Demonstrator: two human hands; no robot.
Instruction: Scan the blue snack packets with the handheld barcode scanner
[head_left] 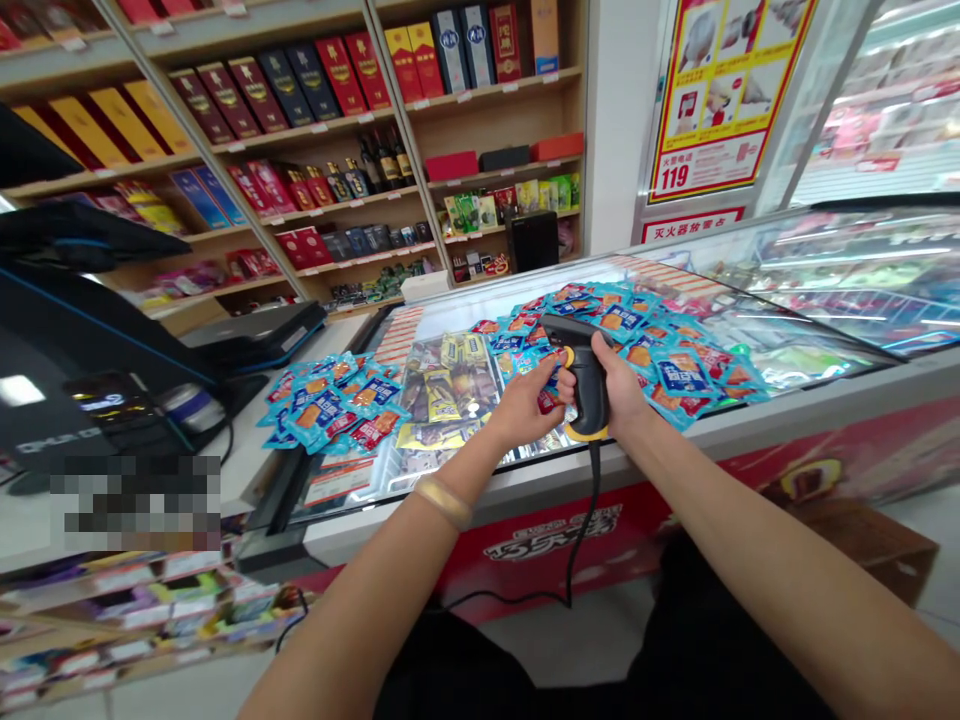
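Note:
My right hand point(619, 390) is wrapped around the handle of a black and yellow barcode scanner point(591, 385), held upright above the glass freezer lid. From the scanner's base a black cable point(581, 540) hangs down. My left hand point(525, 402) is beside the scanner, its index finger stretched towards the yellow trigger; whether it touches is unclear. Behind and around the scanner spreads a large pile of blue and red snack packets point(684, 372). A smaller pile of the same snack packets point(337, 400) lies to the left, on the freezer's corner.
The chest freezer point(465, 475) spans the front, with yellow-wrapped goods point(442, 395) under its glass. A checkout machine point(75, 350) and a phone point(124, 410) stand at left. Shelves of boxed bottles point(300, 85) line the back. A brown box point(870, 550) sits on the floor at right.

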